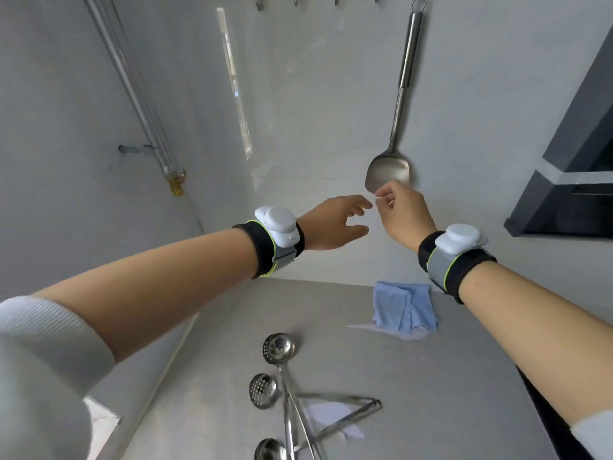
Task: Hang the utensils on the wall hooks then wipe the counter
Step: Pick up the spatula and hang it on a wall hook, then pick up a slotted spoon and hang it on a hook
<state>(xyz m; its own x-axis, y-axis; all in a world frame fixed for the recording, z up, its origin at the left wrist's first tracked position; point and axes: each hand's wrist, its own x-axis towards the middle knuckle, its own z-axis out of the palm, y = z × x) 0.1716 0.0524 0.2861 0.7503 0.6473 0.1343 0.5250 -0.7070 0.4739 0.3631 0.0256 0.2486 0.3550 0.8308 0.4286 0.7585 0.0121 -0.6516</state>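
A steel spatula [401, 104] hangs by its loop from a wall hook at the top right of a row of hooks [295, 1]. My right hand [403, 214] is raised just below the spatula's blade, fingertips pinched near its lower edge; whether they touch it I cannot tell. My left hand [335, 222] is beside it, fingers apart, holding nothing. On the grey counter [431, 376] lie a ladle [278, 348], a slotted spoon [262, 390], another spoon [269, 449] and tongs [345, 413]. A folded blue cloth [404, 310] lies at the back of the counter.
A metal pipe [132, 91] with a brass valve [176, 184] runs down the left wall. A dark range hood [570, 180] juts out at the right. A white scrap of paper [335, 419] lies under the tongs.
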